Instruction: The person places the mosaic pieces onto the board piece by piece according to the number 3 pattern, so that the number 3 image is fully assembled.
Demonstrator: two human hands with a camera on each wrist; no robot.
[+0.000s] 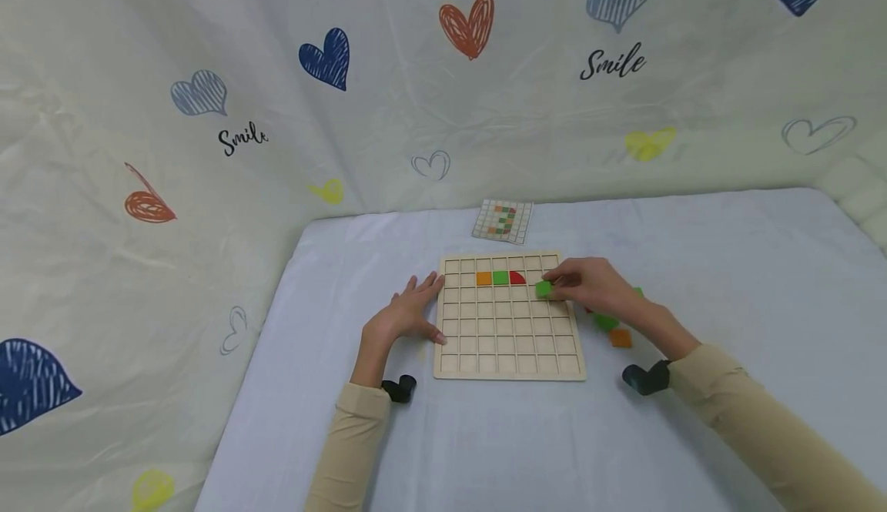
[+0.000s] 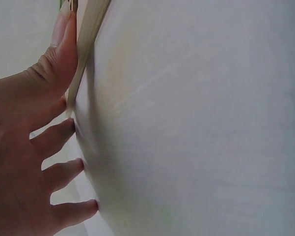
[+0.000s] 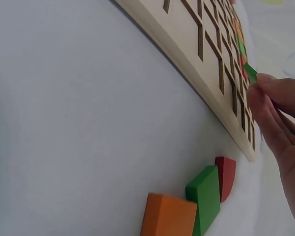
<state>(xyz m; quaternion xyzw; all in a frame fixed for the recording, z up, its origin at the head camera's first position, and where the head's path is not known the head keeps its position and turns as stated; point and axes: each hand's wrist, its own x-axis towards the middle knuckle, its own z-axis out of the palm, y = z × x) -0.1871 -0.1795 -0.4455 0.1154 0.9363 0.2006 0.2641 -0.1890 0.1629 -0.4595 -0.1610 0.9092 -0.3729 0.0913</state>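
A wooden grid board point(image 1: 495, 343) lies on the table with an orange square tile point(image 1: 483, 279), a green square tile point(image 1: 500, 277) and a red quarter-round tile point(image 1: 517, 278) side by side in one of its upper rows. My right hand point(image 1: 589, 285) pinches another green tile point(image 1: 543, 289) between thumb and fingertips, over the board's right part. In the right wrist view this green tile point(image 3: 250, 72) is seen almost edge-on. My left hand point(image 1: 405, 316) spreads its fingers at the board's left edge, thumb point(image 2: 64, 44) against the rim.
Right of the board lie loose tiles: an orange block point(image 3: 169, 216), a green block point(image 3: 204, 196) and a red piece point(image 3: 226, 177), partly behind my right arm in the head view. A pattern card point(image 1: 502, 222) with a coloured grid lies beyond the board.
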